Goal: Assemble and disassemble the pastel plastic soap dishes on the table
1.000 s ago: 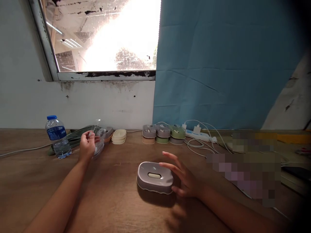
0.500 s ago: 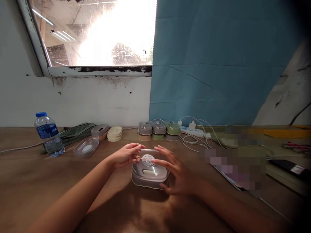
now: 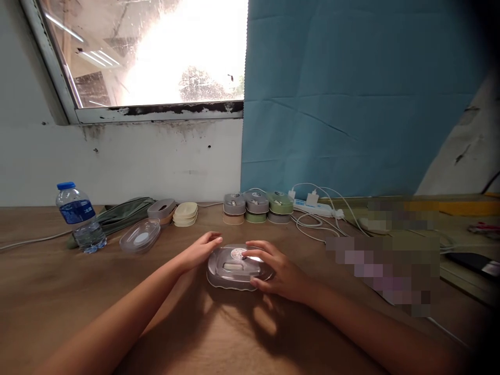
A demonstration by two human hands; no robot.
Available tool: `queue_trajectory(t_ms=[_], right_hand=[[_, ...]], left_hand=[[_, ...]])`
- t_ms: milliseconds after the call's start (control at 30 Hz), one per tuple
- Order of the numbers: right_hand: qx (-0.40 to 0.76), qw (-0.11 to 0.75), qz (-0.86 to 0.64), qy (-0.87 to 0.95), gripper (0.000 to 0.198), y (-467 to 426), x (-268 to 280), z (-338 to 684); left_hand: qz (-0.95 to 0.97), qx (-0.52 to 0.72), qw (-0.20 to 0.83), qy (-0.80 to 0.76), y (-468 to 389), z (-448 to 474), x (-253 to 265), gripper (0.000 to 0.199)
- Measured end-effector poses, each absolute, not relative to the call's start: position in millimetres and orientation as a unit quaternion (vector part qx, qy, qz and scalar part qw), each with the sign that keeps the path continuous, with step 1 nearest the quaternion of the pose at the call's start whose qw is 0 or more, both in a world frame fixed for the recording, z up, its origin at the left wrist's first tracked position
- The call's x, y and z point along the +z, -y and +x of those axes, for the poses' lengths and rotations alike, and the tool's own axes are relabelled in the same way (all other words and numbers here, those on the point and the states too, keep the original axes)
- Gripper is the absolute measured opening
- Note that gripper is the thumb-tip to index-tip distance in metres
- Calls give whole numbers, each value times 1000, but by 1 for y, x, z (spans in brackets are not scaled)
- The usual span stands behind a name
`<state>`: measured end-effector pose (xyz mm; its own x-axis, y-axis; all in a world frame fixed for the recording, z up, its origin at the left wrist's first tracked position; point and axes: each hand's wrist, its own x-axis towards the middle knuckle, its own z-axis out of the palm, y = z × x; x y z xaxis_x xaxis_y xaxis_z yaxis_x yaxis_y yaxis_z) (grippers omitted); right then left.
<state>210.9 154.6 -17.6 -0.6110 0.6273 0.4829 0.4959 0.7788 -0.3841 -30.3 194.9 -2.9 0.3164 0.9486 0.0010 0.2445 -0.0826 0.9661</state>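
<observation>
A grey oval plastic box point(image 3: 229, 284) with a see-through lid point(image 3: 222, 263) sits on the table in front of me. The lid bears a round printed sticker point(image 3: 238, 254), and a slot shows below it. At the box's left far side is my left hand point(image 3: 199, 253), open, its fingers stretched out beside the lid; whether they touch it I cannot tell. My right hand point(image 3: 279, 273) spans the right side, with the thumb at the near rim and fingertips on the lid near the sticker.
Behind stand stacked lidded boxes point(image 3: 255, 205), cream trays point(image 3: 185, 213) and a grey box point(image 3: 161, 208). A loose clear lid point(image 3: 140, 237), a water bottle point(image 3: 80, 219) and a dark green pouch point(image 3: 128, 212) lie left. A power strip point(image 3: 312, 207) with cables is at back right.
The clear lid now sits lower and flatter on the grey box. My left fingers have opened from a pinch at its far edge and stretched along the left side.
</observation>
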Motion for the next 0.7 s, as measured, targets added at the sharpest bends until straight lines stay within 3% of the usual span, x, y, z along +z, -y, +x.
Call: queue_trajectory(t_ms=[200, 400, 633, 700], right_hand=[[121, 263, -311, 905, 49, -159, -15, 198], [148, 249, -300, 909, 48, -163, -16, 198], [127, 260, -278, 916, 49, -173, -22, 200], [103, 247, -270, 925, 54, -173, -19, 202]], left_hand=[[567, 437, 558, -419, -192, -42, -40, 54], [645, 422, 454, -447, -187, -46, -39, 51], [677, 414, 422, -438, -187, -42, -45, 44], [716, 418, 345, -439, -192, -44, -45, 38]])
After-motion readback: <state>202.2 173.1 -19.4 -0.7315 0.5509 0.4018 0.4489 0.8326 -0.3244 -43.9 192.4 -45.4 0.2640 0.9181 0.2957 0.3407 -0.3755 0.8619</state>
